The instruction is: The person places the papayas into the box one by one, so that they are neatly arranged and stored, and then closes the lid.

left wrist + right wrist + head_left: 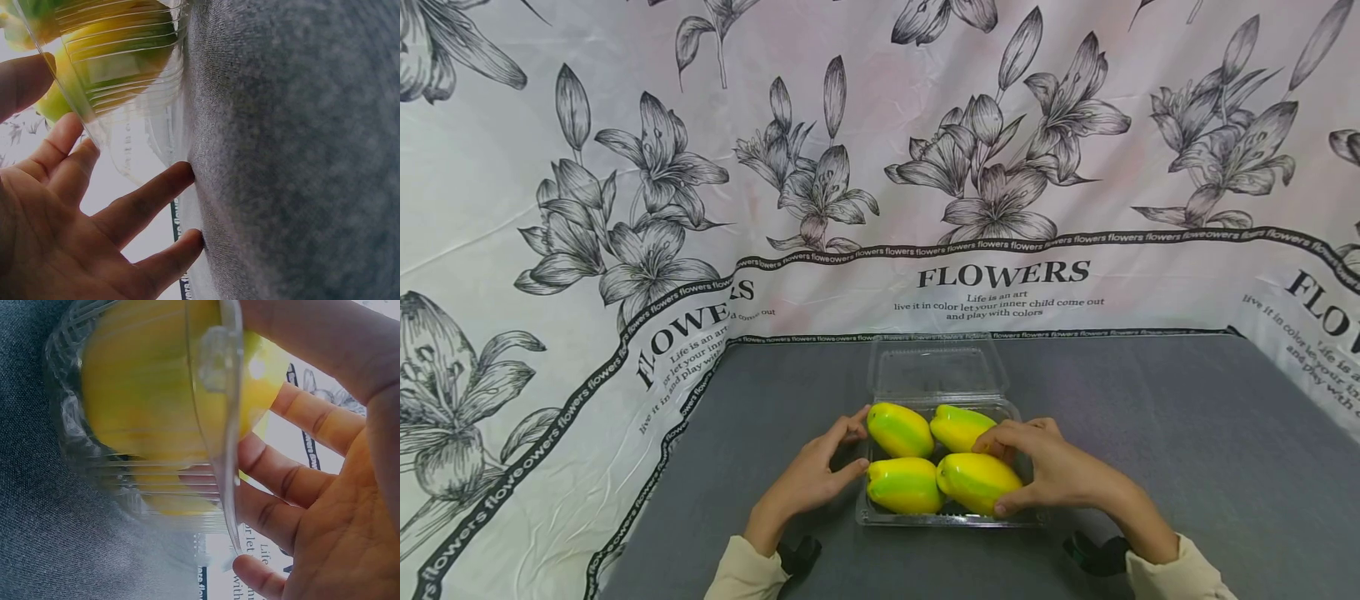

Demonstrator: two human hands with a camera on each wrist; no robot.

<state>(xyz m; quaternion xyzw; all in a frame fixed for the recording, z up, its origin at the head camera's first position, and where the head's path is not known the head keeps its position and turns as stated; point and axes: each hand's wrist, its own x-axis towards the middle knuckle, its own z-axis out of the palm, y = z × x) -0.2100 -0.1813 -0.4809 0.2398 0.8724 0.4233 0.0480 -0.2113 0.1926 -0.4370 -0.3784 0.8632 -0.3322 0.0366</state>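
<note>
A clear plastic clamshell box [917, 521] stands on the grey table with several yellow-green, papaya-like fruits in two rows. Its hinged lid [938, 372] is folded back towards the wall. My right hand [1060, 473] grips the front right fruit [976, 482] in the box, thumb at its near side and fingers over its far side. At the box's left side is my left hand [808, 477], fingers spread, beside the back left fruit [900, 431] and the front left fruit [905, 486]. In the left wrist view, two fingertips meet the clear rim [87, 128].
The grey tabletop [760, 400] extends around the box. White cloth [820, 300] printed with black flowers and lettering hangs behind and along both sides. Dark straps [1097, 554] show near both wrists, beside pale sleeves [1180, 575].
</note>
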